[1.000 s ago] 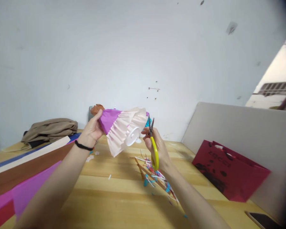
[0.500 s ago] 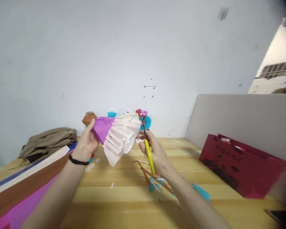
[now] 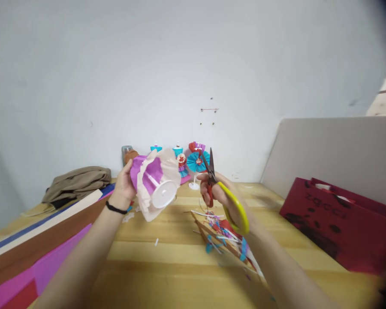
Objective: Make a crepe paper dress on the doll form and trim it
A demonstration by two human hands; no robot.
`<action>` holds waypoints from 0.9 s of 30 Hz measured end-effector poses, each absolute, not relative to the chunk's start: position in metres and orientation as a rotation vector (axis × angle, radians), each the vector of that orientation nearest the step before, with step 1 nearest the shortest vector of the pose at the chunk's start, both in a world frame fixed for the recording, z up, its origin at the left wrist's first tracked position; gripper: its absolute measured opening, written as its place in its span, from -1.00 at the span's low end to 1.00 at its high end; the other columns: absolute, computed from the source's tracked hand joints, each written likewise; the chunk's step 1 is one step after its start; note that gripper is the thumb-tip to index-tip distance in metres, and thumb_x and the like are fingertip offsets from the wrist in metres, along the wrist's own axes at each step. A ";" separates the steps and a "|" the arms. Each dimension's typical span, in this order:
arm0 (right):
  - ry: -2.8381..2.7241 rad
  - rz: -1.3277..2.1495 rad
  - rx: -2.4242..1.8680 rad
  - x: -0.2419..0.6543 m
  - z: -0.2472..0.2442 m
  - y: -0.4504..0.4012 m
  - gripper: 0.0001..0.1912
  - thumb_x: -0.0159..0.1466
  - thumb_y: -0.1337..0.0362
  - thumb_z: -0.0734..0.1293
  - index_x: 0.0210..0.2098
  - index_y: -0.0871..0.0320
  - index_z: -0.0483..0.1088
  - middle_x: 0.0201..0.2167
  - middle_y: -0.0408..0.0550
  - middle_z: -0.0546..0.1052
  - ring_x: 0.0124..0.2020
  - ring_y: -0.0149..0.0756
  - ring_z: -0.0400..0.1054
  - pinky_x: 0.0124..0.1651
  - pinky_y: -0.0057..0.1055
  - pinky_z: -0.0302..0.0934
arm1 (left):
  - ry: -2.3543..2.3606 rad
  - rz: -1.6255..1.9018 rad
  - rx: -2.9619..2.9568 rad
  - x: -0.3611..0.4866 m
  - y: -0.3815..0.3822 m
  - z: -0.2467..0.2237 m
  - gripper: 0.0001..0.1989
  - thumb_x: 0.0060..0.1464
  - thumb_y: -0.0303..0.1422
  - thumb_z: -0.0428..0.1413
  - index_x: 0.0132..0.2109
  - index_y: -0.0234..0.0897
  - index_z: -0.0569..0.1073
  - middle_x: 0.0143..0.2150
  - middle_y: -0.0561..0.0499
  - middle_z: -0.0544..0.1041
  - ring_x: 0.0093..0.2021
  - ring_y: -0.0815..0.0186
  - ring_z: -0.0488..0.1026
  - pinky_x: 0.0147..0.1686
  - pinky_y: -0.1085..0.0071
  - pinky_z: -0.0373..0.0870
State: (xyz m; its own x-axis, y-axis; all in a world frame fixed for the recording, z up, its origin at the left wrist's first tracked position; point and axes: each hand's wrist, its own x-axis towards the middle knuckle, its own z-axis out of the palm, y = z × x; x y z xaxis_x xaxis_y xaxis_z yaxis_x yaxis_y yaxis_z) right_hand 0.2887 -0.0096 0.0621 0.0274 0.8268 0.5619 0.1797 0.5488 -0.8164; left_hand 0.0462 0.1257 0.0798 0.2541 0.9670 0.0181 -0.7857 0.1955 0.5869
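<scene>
My left hand (image 3: 125,185) grips the narrow purple end of a ruffled paper skirt (image 3: 172,167), purple above and cream at the hem. The skirt is tilted so its open underside faces me. Inside it shows a white stand with a round base (image 3: 164,194). In my right hand (image 3: 217,189) is a pair of scissors (image 3: 233,206) with yellow and red handles. Their dark blades point up and are spread apart, to the right of the skirt and not touching it.
Paper rosettes on stands (image 3: 198,162) line the wall. Paper scraps (image 3: 223,231) lie below my right hand. Coloured paper sheets (image 3: 51,234) and a folded brown cloth (image 3: 77,183) are at left. A dark red paper bag (image 3: 334,223) stands at right.
The skirt has turned so its underside and white base face me. The scissors have moved right, away from the hem, and their blades have opened. The view has shifted slightly.
</scene>
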 end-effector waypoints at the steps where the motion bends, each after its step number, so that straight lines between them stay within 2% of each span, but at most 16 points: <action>1: -1.541 0.501 -0.971 0.287 0.060 -0.009 -0.45 0.22 -0.19 0.33 -0.06 0.14 0.38 -0.41 -0.14 0.37 -0.50 -0.37 0.25 -0.44 -0.39 0.18 | 0.398 1.278 0.546 0.047 0.128 0.077 -0.71 0.36 -0.32 -0.01 -0.02 -0.39 0.55 -0.35 -0.09 0.67 -0.36 0.20 0.64 -0.02 0.26 0.58; 4: -1.667 0.189 -1.198 0.281 0.057 -0.007 -0.58 0.22 -0.01 0.33 -0.06 0.14 0.41 -0.29 -0.05 0.46 -0.34 -0.26 0.35 -0.29 -0.33 0.24 | 0.367 1.293 0.569 0.047 0.135 0.070 -0.69 0.33 -0.30 0.04 0.09 -0.32 0.53 -0.30 -0.07 0.69 -0.28 0.18 0.66 0.02 0.25 0.55; 7: -1.691 0.017 -1.316 0.279 0.056 -0.005 -0.59 0.24 0.04 0.30 -0.01 0.13 0.39 -0.15 0.04 0.50 -0.22 -0.16 0.40 -0.16 -0.23 0.28 | 0.345 1.320 0.575 0.047 0.140 0.064 -0.68 0.31 -0.30 0.08 0.13 -0.29 0.51 -0.25 -0.06 0.69 -0.22 0.18 0.66 0.05 0.25 0.54; 10: -1.685 -0.070 -1.380 0.280 0.054 -0.002 -0.57 0.25 0.06 0.29 0.03 0.14 0.36 -0.07 0.11 0.49 -0.13 -0.07 0.41 -0.10 -0.18 0.29 | 0.377 1.336 0.549 0.048 0.142 0.059 -0.71 0.28 -0.32 0.13 0.10 -0.30 0.51 -0.25 -0.04 0.69 -0.25 0.21 0.66 0.03 0.27 0.55; 16: -1.679 -0.191 -1.507 0.283 0.054 0.003 -0.55 0.25 0.07 0.31 0.04 0.20 0.39 -0.09 0.16 0.50 -0.18 -0.06 0.41 -0.14 -0.20 0.26 | 0.461 1.280 0.502 0.059 0.136 0.055 -0.77 0.31 -0.33 0.11 0.03 -0.31 0.53 -0.25 -0.06 0.69 -0.24 0.23 0.66 -0.01 0.32 0.56; 27: -1.663 -0.197 -1.601 0.288 0.054 0.003 -0.52 0.27 -0.02 0.31 0.04 0.17 0.43 -0.13 0.13 0.54 -0.26 -0.08 0.43 -0.29 -0.30 0.15 | 0.490 1.291 0.490 0.067 0.139 0.045 -0.71 0.37 -0.34 0.04 0.14 -0.26 0.51 -0.21 -0.03 0.70 -0.21 0.26 0.67 -0.01 0.36 0.56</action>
State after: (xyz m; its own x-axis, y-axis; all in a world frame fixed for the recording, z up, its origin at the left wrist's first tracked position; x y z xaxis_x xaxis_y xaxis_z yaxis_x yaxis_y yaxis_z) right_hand 0.2884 0.0031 0.0539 0.1228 0.7703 0.6258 0.8949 0.1866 -0.4053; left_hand 0.0667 0.1391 0.0449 0.2056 0.9762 -0.0692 -0.7758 0.2057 0.5965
